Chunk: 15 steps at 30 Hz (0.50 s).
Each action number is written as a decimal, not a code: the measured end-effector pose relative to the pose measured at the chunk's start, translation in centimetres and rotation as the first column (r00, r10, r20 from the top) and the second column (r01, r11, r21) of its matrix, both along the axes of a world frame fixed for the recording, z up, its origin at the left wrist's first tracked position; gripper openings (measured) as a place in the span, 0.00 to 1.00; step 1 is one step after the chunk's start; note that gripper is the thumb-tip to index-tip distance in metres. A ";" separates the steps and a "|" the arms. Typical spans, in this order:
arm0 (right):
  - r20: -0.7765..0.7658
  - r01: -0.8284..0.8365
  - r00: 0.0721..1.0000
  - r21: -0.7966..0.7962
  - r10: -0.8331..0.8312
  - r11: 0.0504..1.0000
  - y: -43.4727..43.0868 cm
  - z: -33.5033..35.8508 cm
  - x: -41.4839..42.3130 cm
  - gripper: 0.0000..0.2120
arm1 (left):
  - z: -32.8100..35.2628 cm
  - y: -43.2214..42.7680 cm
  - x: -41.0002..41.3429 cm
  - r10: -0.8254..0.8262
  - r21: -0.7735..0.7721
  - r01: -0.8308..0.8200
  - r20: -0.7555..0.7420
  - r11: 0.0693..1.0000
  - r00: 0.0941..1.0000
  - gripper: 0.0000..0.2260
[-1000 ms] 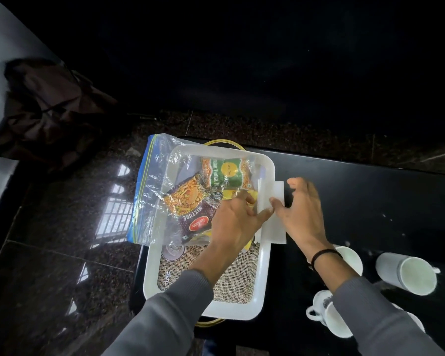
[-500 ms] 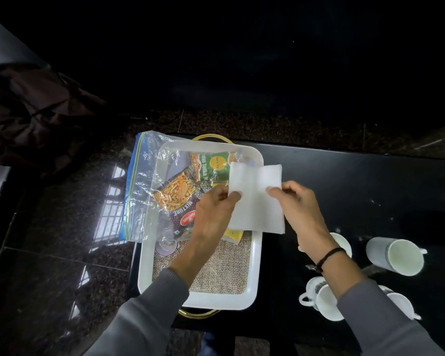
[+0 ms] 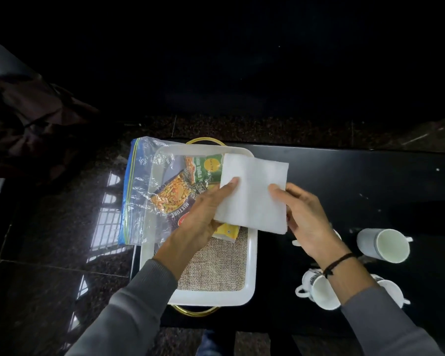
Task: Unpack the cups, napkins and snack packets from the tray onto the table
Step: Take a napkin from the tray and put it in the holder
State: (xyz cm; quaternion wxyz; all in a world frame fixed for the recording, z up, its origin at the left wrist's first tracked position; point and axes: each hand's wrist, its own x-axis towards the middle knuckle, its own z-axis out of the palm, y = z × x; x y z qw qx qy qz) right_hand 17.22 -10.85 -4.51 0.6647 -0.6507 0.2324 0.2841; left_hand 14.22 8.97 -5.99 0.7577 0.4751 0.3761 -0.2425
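Observation:
A white tray [image 3: 252,260] with a burlap liner sits at the left end of the black table [image 3: 357,181]. Over its right rim I hold a stack of white napkins [image 3: 252,194]. My left hand [image 3: 203,214] pinches its left edge, thumb on top. My right hand [image 3: 303,214] grips its right edge the same way. In the tray's far half lie snack packets: an orange and purple one [image 3: 174,197], a green one [image 3: 206,165] and a yellow one [image 3: 228,231] under the napkins. White cups [image 3: 382,245] lie on the table to the right.
A clear zip bag with a blue edge [image 3: 136,191] drapes over the tray's left rim. Two more white cups [image 3: 319,291] lie near my right forearm. Dark cloth [image 3: 31,124] lies on the floor at the far left. Gold handles stick out at the tray's ends.
The napkins have come up off the tray's right rim and now face me flat between both hands. The head view has shifted slightly.

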 end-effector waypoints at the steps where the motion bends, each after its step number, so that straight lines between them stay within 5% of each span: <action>1: 0.020 -0.023 0.999 -0.085 0.025 0.996 -0.2 -0.2 -0.1 0.05 | -0.2 0.0 0.0 -0.033 0.056 0.034 -0.019 0.998 0.999 0.11; 3: 0.056 -0.063 0.995 -0.240 0.078 0.969 -0.5 -0.7 -0.3 0.05 | -0.5 0.1 0.2 -0.095 0.145 0.097 -0.021 0.985 0.995 0.06; 7: 0.133 -0.025 0.989 -0.286 0.066 0.958 -0.8 -0.6 -0.8 0.07 | -0.1 -0.1 0.9 -0.135 0.108 0.128 0.062 0.986 0.989 0.15; 15: 0.050 0.081 0.996 -0.109 -0.075 0.991 -2.9 0.2 -1.8 0.17 | 1.3 -3.8 1.5 -0.225 0.148 0.215 0.057 0.965 0.973 0.15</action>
